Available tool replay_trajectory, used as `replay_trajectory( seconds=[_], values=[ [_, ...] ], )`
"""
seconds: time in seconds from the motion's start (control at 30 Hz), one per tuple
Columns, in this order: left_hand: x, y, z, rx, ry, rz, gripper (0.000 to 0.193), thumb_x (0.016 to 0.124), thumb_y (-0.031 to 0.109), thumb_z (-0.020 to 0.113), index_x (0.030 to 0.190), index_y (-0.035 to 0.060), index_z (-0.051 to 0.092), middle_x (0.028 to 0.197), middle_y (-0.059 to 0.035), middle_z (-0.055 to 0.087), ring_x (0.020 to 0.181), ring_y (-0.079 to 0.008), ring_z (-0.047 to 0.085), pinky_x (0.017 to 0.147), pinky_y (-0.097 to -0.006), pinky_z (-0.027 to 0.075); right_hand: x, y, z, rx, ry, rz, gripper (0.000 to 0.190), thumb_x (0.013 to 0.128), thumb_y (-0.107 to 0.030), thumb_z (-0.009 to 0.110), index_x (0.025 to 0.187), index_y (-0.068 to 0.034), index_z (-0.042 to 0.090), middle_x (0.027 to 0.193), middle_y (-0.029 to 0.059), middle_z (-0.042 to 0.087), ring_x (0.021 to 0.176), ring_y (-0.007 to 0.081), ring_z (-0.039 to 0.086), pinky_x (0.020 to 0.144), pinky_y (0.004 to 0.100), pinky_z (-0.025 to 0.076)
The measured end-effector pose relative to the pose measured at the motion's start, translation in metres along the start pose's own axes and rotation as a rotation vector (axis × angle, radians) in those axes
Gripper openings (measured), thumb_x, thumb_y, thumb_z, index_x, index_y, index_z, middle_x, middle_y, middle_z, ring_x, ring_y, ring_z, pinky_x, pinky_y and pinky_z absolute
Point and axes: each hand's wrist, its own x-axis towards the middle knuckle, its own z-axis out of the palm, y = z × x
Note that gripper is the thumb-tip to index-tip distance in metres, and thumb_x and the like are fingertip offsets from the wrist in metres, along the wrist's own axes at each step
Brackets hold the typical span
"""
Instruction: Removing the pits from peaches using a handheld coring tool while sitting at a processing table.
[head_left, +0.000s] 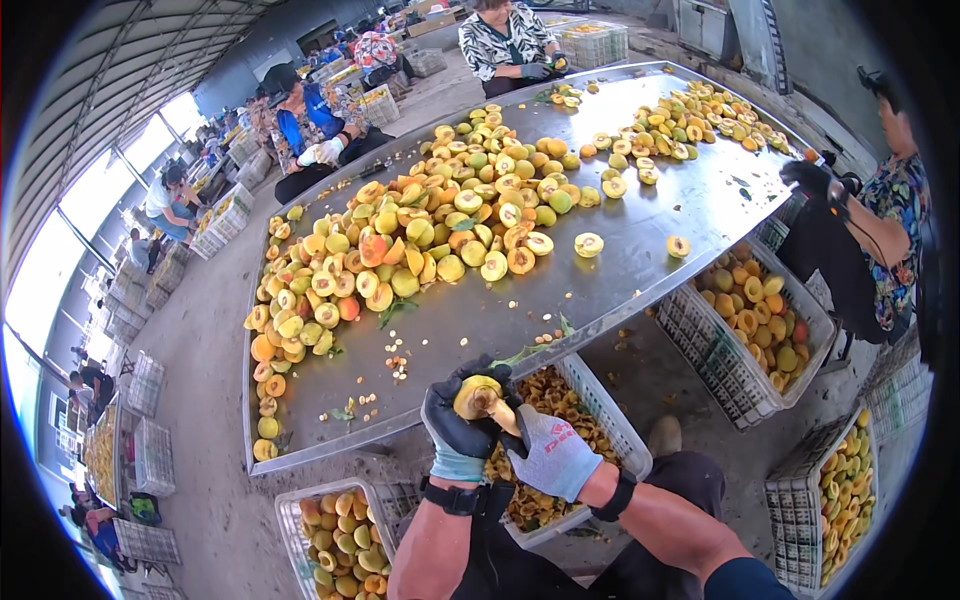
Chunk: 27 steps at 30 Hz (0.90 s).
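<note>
Both my hands wear grey, black-coated work gloves and meet just over the table's near edge. My left hand (459, 431) cups an apricot half (478, 396) with its cut face turned up. In my right hand (551, 452) is a small pale-handled tool (504, 417), its tip at the hollow of the fruit; the tip itself is hard to make out. Below my hands stands a plastic crate (600, 409) with brown pits and scraps. Beyond them, a large heap of halved apricots (450, 202) covers much of the metal table (465, 315).
Crates of apricots stand at lower left (341, 540), under the table's right side (750, 322) and at lower right (844, 495). Loose kernels (397, 366) and leaves lie on the table. Co-workers sit at its far side (510, 45), left (315, 127) and right (885, 202).
</note>
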Motion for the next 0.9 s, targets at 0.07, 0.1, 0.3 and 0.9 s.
replay_trajectory(
  seconds=[0.07,0.1,0.3,0.9],
  values=[
    [0.0,-0.002,-0.007,0.017,-0.008,0.0,0.048,0.08,0.036,0.052,0.106,-0.0035,0.061,0.107,-0.0239,0.064,0.093,-0.0403,0.062,0.082,-0.0522,0.052,0.0,0.003,0.006,0.005,-0.033,0.028,0.028,0.085,-0.022,0.061,0.099,0.001,0.05,0.08,0.0261,0.063,0.076,0.0447,0.062,0.066,0.0508,0.049],
    [0.0,-0.003,-0.009,0.026,-0.01,-0.003,0.047,0.079,0.036,0.054,0.105,-0.0018,0.061,0.106,-0.0228,0.063,0.093,-0.0406,0.062,0.08,-0.0527,0.053,0.0,0.005,0.009,0.009,-0.05,0.044,0.03,0.084,-0.022,0.062,0.099,0.001,0.05,0.08,0.0267,0.063,0.077,0.0451,0.062,0.067,0.0509,0.049],
    [0.006,0.002,-0.022,0.111,0.082,-0.114,0.044,0.072,0.029,0.049,0.095,-0.0062,0.064,0.089,-0.0209,0.065,0.08,-0.0376,0.062,0.076,-0.0475,0.054,0.002,-0.001,0.004,-0.075,-0.222,0.107,0.034,0.081,-0.017,0.061,0.106,0.003,0.05,0.087,0.0282,0.064,0.085,0.0454,0.064,0.073,0.0495,0.051],
    [-0.001,0.002,-0.013,0.246,0.094,-0.077,0.033,0.072,0.019,0.05,0.086,-0.0084,0.063,0.087,-0.025,0.067,0.08,-0.039,0.067,0.074,-0.0467,0.056,0.001,0.024,0.009,0.047,-0.29,0.027,0.038,0.081,-0.016,0.063,0.112,0.004,0.054,0.091,0.0256,0.066,0.089,0.0425,0.065,0.073,0.0449,0.051]
  ],
)
